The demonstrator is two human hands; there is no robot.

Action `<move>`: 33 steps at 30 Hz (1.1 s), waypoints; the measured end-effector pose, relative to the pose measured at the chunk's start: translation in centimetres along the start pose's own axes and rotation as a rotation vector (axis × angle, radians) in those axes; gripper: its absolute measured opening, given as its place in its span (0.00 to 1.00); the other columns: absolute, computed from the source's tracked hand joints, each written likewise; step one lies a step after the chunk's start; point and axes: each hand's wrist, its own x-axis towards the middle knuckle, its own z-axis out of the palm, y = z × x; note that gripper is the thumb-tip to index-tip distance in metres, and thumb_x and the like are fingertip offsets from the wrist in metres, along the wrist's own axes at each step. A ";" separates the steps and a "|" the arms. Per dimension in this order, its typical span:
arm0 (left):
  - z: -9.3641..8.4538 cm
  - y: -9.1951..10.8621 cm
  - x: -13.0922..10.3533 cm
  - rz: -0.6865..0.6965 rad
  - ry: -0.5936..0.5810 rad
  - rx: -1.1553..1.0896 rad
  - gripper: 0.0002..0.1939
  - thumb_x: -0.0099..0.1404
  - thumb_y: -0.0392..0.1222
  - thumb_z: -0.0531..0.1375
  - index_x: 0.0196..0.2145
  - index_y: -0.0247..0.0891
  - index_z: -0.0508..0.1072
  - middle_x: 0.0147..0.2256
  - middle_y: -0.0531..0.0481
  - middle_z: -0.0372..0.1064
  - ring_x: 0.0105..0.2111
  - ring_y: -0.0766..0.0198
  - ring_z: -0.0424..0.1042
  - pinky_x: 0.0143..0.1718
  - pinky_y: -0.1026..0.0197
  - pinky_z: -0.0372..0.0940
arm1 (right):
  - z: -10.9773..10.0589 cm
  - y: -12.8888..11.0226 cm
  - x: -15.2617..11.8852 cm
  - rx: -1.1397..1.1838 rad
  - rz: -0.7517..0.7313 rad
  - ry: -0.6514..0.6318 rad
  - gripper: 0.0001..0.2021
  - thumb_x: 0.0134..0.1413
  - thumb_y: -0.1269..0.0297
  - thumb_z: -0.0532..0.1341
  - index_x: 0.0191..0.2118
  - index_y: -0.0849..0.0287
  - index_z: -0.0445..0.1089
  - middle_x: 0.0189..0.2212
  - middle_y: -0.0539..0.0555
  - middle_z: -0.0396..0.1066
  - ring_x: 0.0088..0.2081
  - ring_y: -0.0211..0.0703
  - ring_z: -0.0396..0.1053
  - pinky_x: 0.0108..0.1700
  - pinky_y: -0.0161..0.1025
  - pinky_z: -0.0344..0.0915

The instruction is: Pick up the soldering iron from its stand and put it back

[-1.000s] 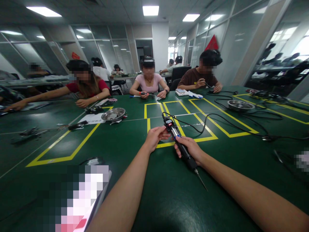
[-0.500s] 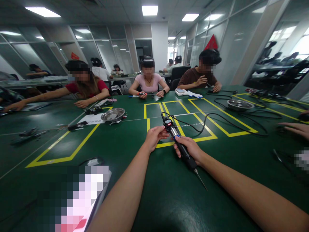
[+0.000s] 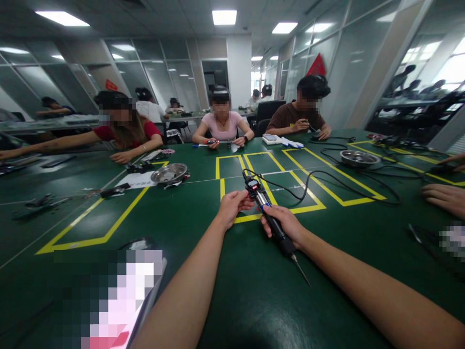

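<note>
My right hand [image 3: 285,223] is wrapped round the black and silver body of a corded electric screwdriver [image 3: 278,230]. Its long thin bit points down and toward me, to the right. At the opposite end, where the black cable [image 3: 307,186] joins, my left hand [image 3: 234,208] pinches the dark end part with thumb and forefinger. The other fingers of that hand are curled, and exactly what lies between the fingertips is hidden. Both hands are over the green table [image 3: 250,281], near yellow tape outlines.
Metal bowls stand at left [image 3: 170,173] and right [image 3: 359,158]. A blurred-out screen [image 3: 127,300] lies at the lower left. Tools [image 3: 39,206] lie farther left. Several people sit across the table; another person's hand [image 3: 445,198] rests at the right edge.
My hands and the electric screwdriver stay almost still; the view shifts slightly. At the right edge, another person's hand has moved, and a person across lifts a hand less high.
</note>
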 end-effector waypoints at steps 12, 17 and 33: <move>-0.2 0.1 0.0 -0.051 -0.007 0.001 0.17 0.59 0.48 0.63 0.32 0.27 0.73 0.27 0.39 0.74 0.24 0.63 0.74 0.26 0.64 0.67 | -0.2 0.4 0.3 -0.019 -0.007 -0.020 0.16 0.54 0.53 0.63 0.35 0.63 0.66 0.26 0.53 0.71 0.19 0.36 0.67 0.19 0.34 0.66; -0.2 0.0 0.0 -0.037 -0.020 -0.016 0.16 0.59 0.47 0.63 0.33 0.28 0.73 0.29 0.40 0.74 0.27 0.61 0.75 0.27 0.63 0.68 | -0.2 0.4 0.3 -0.011 -0.007 -0.020 0.16 0.54 0.53 0.64 0.36 0.63 0.67 0.26 0.53 0.71 0.19 0.36 0.67 0.19 0.34 0.66; -1.0 -0.2 0.0 0.012 -0.148 -0.166 0.14 0.61 0.44 0.62 0.38 0.28 0.72 0.35 0.40 0.73 0.32 0.60 0.75 0.34 0.60 0.67 | -0.4 0.4 0.2 -0.003 -0.001 -0.013 0.16 0.54 0.53 0.64 0.35 0.63 0.67 0.25 0.53 0.71 0.19 0.35 0.66 0.20 0.33 0.66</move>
